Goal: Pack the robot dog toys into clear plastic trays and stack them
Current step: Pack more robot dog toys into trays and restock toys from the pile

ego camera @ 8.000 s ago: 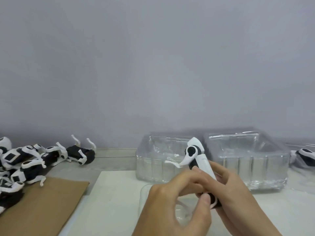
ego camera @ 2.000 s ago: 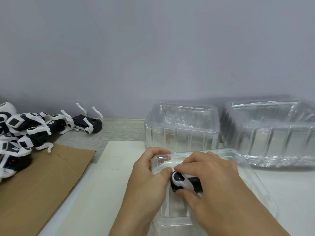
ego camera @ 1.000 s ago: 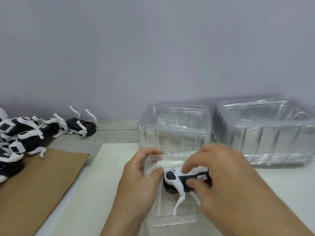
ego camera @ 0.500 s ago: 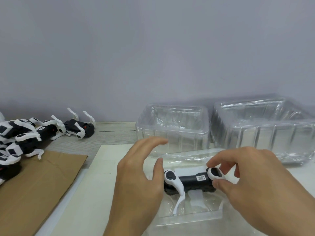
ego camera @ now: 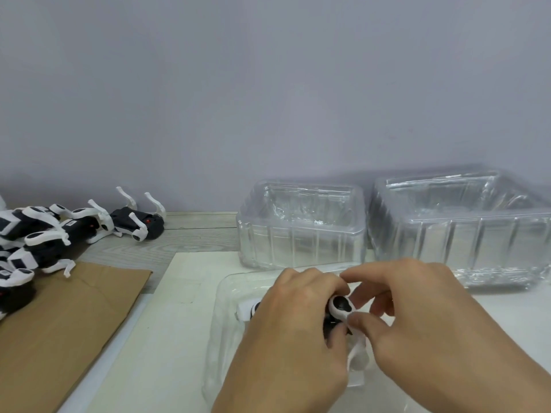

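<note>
Head view: the dog (ego camera: 340, 307) lies in the near tray (ego camera: 222, 329) on the worktop, long axis running left to right. The left hand (ego camera: 293, 338) covers its left part, fingers curled over the body. The right hand (ego camera: 417, 320) pinches its white right end between thumb and forefinger, so that hand is best placed to seat it.

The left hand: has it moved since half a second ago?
Yes. The left hand came down from hovering onto the robot dog toy, nearer the right hand over the clear tray.
</note>
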The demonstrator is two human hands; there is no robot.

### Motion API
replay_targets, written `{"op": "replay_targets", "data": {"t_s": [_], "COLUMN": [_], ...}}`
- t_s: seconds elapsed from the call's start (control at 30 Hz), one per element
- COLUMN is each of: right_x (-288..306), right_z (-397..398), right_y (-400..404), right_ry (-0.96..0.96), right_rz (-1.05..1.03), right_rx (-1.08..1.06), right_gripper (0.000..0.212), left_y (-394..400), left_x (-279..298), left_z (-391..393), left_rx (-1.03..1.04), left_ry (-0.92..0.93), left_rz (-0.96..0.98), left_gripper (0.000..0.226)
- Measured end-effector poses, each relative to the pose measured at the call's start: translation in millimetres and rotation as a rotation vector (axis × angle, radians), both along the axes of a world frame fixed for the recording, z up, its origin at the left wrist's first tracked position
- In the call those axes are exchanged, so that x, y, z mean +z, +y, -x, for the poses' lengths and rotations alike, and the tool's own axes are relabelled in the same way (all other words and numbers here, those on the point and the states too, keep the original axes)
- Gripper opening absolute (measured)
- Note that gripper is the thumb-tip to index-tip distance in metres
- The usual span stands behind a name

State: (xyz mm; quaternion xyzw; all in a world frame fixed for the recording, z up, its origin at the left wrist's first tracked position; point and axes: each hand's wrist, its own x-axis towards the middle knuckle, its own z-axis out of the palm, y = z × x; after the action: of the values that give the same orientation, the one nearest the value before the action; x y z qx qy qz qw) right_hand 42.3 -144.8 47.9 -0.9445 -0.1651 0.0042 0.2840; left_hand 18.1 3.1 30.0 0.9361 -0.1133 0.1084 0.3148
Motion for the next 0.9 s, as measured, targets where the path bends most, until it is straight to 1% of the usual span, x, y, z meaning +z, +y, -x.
{"op": "replay_targets", "data": {"t_s": [0.13, 0.27, 0.4, 0.53, 0.67, 0.7, 0.77, 0.83, 0.9], "right_x": [2.3, 2.3, 0.1, -2.1, -6.4, -7.7, -10.8, -14.1, -15.6], "right_z": [-1.3, -4.0, -4.9, -3.9, -3.7, -3.3, -2.6, -2.9, -3.2], "right_y": [-6.9, -4.8, -4.8, -6.9, -7.4, -6.2, -2.3, 1.5, 2.7], "right_ry": [-0.023, -0.011, 0.007, 0.006, 0.000, 0.003, 0.004, -0.010, -0.020], "right_rz": [0.034, 0.097, 0.066, 0.032, 0.013, 0.008, 0.020, 0.031, 0.035], "right_rx": [0.028, 0.005, -0.016, -0.010, -0.020, -0.021, -0.010, -0.018, -0.043], "right_gripper": [0.023, 0.040, 0.035, 0.032, 0.030, 0.027, 0.021, 0.021, 0.019], "left_y": [-0.7, -3.5, -10.3, -13.9, -12.4, -12.2, -10.9, -8.4, -5.1], "left_x": [0.6, 1.2, 3.2, 7.5, 4.7, 3.9, 2.4, 1.2, 1.2], "left_z": [0.0, -0.9, -4.3, -10.0, -3.7, -2.3, -0.8, -1.5, -1.8], "left_rx": [-0.002, 0.072, 0.178, 0.212, 0.216, 0.227, 0.261, 0.258, 0.242], "left_ry": [0.043, 0.060, 0.099, 0.175, 0.115, 0.099, 0.093, 0.115, 0.131], "left_rz": [0.013, 0.052, 0.062, 0.032, 0.046, 0.068, 0.143, 0.192, 0.201], "left_gripper": [0.030, 0.024, 0.019, 0.018, 0.013, 0.015, 0.031, 0.044, 0.047]}}
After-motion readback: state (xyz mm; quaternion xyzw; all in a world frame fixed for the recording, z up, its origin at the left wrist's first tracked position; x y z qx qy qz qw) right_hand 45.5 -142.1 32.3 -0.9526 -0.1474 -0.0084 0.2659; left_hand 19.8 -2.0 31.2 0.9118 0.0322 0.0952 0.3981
